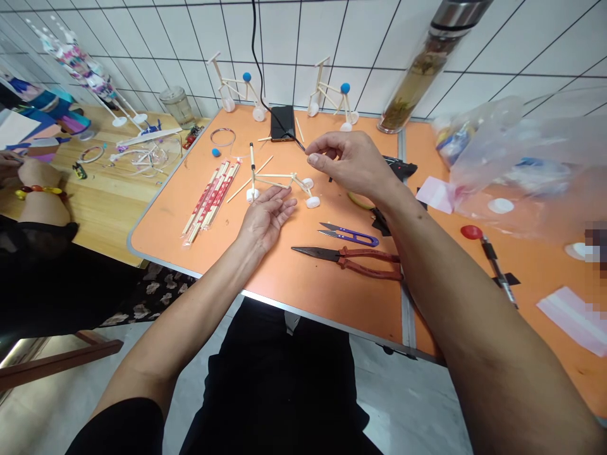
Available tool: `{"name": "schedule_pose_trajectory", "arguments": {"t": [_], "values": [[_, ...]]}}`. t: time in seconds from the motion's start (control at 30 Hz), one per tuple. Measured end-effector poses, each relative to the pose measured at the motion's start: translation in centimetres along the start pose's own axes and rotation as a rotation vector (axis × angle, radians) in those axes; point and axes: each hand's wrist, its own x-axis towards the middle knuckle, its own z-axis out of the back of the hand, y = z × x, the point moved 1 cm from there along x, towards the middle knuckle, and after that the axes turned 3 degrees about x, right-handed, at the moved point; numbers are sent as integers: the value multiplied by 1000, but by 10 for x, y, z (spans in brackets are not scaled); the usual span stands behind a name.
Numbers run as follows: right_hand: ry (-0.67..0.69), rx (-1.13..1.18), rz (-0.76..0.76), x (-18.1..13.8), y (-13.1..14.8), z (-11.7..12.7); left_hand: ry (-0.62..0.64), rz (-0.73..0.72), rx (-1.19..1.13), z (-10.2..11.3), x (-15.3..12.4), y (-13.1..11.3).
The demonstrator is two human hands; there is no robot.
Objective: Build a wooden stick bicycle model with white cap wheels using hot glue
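My left hand [269, 218] lies palm up, fingers loosely stretched, right beside a small bicycle model [272, 176] made of wooden sticks with white wheels. Its fingertips overlap the lower stick of the frame; whether they touch it I cannot tell. A black sleeve tops the model's upright stick. Above and to the right hovers my right hand [348, 161], thumb and forefinger pinched together. A black cable [258, 60] runs down to those fingertips; whether they hold it or it passes behind is hidden. Purple thread snips [351, 235] and red-handled long-nose pliers [348, 258] lie nearer me.
Two finished-looking stick bicycles [327, 95] with blue balls stand by the tiled wall, a phone [283, 122] between them. Packaged sticks [212, 201] lie left. A tall tea bottle [422, 76], plastic bags [526, 170] and a pen [497, 272] are right. Another person's arm [45, 196] is at left.
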Motion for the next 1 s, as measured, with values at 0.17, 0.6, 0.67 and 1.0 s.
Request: {"name": "schedule_pose_trajectory", "arguments": {"t": [0.17,0.6,0.67,1.0], "values": [[11,5,0,-1,-2,-4,12,-10,9,1,0,0],[137,32,19,-4,4,-21,27,-9,3,2,1,1],[141,29,26,-3,3,-24,27,-8,2,2,0,1],[156,14,34,-2,4,-28,21,-14,8,0,0,0]]}}
